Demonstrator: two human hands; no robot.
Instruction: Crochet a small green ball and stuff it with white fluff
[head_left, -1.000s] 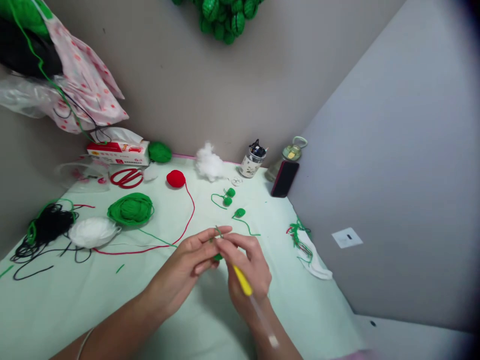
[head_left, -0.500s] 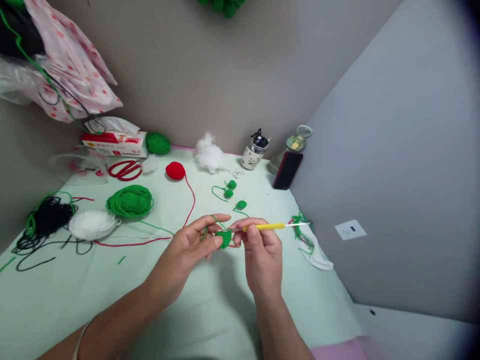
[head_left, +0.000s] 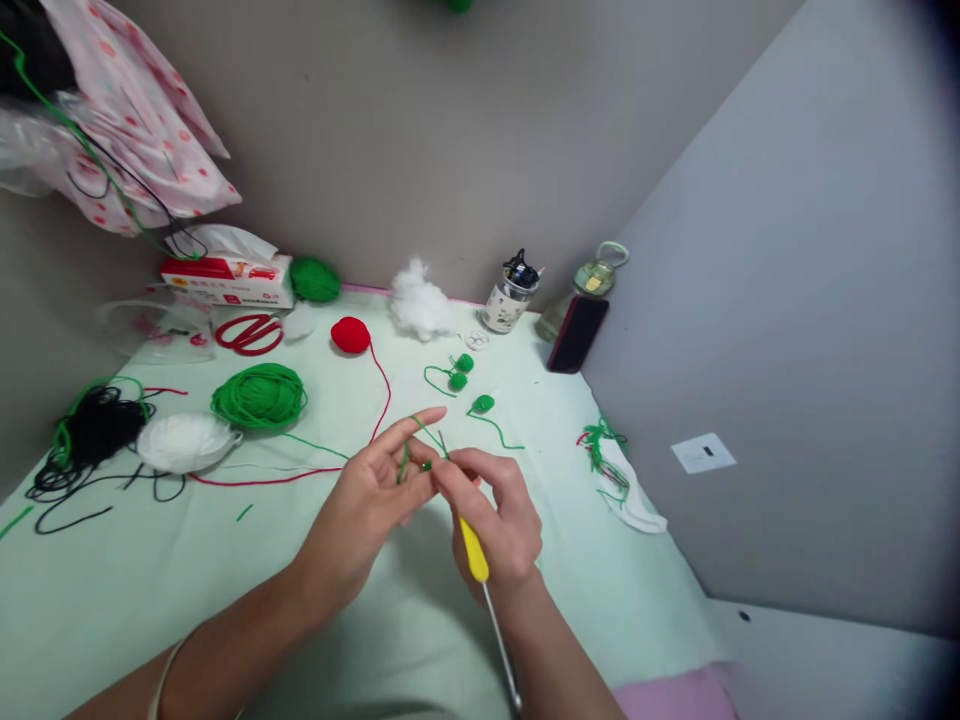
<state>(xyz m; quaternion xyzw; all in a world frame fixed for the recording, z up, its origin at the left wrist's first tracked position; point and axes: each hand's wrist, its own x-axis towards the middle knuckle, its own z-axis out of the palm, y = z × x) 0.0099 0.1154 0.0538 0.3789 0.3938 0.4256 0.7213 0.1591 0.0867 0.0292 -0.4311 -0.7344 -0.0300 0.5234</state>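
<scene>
My left hand [head_left: 375, 495] pinches a small green crochet piece [head_left: 425, 466], with green yarn [head_left: 420, 428] looped over its raised index finger. My right hand [head_left: 499, 520] grips a yellow-handled crochet hook [head_left: 474, 550], its tip pointing up into the piece and its metal end slanting down toward me. Both hands hover over the pale green table [head_left: 150, 580]. The strand trails back to a green yarn ball [head_left: 259, 396].
A white yarn ball [head_left: 184, 442], black yarn [head_left: 94, 440], red yarn ball [head_left: 351, 334], red scissors [head_left: 247, 333], tissue box [head_left: 225, 280], white stuffing [head_left: 418, 300], small green crochet balls [head_left: 459, 372], a jar [head_left: 508, 297], phone [head_left: 576, 333] and yarn scraps [head_left: 604, 460] surround the hands.
The hook swung from lying level and pointing right to slanting down toward me, tip into the green piece. My left index finger rose with the yarn over it.
</scene>
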